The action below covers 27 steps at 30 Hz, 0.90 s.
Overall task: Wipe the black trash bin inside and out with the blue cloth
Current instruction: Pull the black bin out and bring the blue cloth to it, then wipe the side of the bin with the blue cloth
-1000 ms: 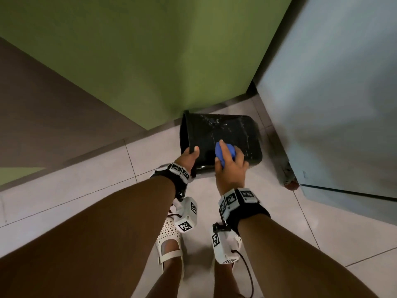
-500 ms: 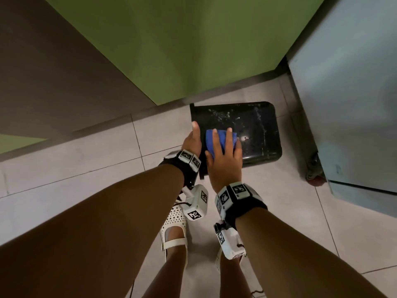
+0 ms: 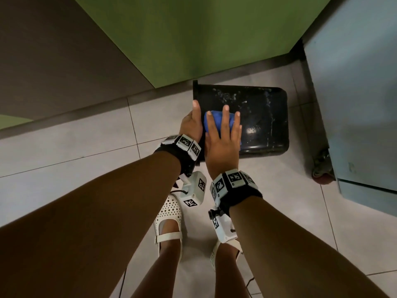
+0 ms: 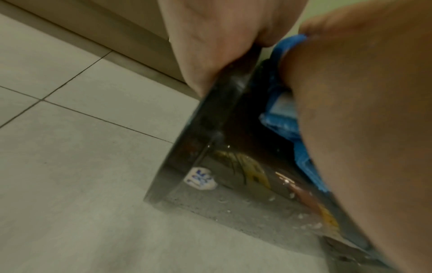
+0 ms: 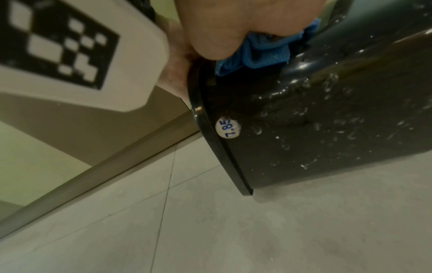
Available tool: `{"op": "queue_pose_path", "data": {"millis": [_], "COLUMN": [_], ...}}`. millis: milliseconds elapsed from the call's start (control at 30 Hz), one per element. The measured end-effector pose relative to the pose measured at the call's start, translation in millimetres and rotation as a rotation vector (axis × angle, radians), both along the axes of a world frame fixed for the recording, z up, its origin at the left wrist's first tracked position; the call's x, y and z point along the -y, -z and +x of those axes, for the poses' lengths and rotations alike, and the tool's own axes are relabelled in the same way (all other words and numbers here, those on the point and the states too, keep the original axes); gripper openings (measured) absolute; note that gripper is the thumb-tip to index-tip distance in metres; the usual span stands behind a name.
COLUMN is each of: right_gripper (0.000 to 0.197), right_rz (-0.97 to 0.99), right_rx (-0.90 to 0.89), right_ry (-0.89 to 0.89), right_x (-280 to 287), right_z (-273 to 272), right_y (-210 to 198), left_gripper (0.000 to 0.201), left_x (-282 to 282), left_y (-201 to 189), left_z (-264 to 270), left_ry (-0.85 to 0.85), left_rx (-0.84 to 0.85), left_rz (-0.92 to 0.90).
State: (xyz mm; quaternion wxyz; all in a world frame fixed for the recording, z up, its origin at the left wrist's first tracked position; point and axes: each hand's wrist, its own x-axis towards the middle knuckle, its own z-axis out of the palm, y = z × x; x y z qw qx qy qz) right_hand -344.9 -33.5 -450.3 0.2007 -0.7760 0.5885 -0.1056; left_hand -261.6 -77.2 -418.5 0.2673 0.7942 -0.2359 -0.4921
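The black trash bin [image 3: 264, 117] lies on its side on the tiled floor, rim to the left, its wet outer wall facing up. My left hand [image 3: 192, 123] grips the rim, thumb on top; the left wrist view shows the rim [image 4: 210, 129] running down from that hand [image 4: 210, 37]. My right hand [image 3: 223, 136] presses the bunched blue cloth [image 3: 214, 120] flat against the outer wall just beside the rim, fingers straight. In the right wrist view the cloth [image 5: 257, 53] bulges from under the hand [image 5: 217, 24] above the wet bin wall [image 5: 339, 120].
A green wall [image 3: 204, 39] stands just behind the bin. A pale blue cabinet [image 3: 354, 82] on a caster [image 3: 322, 171] is close on the right. My feet in white shoes [image 3: 169, 220] stand on the tiles below the hands. A round price sticker [image 5: 228, 128] sits near the rim.
My right hand's fingers have straightened over the cloth, and it has slid along the bin wall toward the rim. The left hand keeps its hold on the rim.
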Motion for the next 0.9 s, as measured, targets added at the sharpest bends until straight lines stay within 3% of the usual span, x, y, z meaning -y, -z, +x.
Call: {"op": "queue_pose_path", "data": {"millis": [133,300,600,733,800,900], "right_gripper": [0.068,0.058,0.064,0.060,0.053,0.048], "right_rz": [0.034,0.052,0.101,0.128,0.101,0.005], "right_rx": [0.067,0.075,0.016,0.027,0.040,0.084], "right_ry": [0.024,-0.016,0.372,0.558,0.554,0.324], "right_x": [0,5,34,38,32,7], "right_z": [-6,-15,-99,-92,-77,-40], "right_y": [4,4,4,8,10,9], "left_gripper": [0.055,0.051,0.049,0.049,0.050,0.055], "left_x": [-1,-1,-2,-3,-2,0], "left_y": [9,15,12,11,10,9], "left_z": [-4,-7,-9,-9,-8,-8], "left_ry": [-0.093,-0.129,-0.145,-0.177,-0.179,-0.188], "left_rx": [0.036,0.114,0.086,0.048,0.022,0.014], "left_rz": [-0.063,-0.081,-0.092,-0.098,-0.087,-0.066]}}
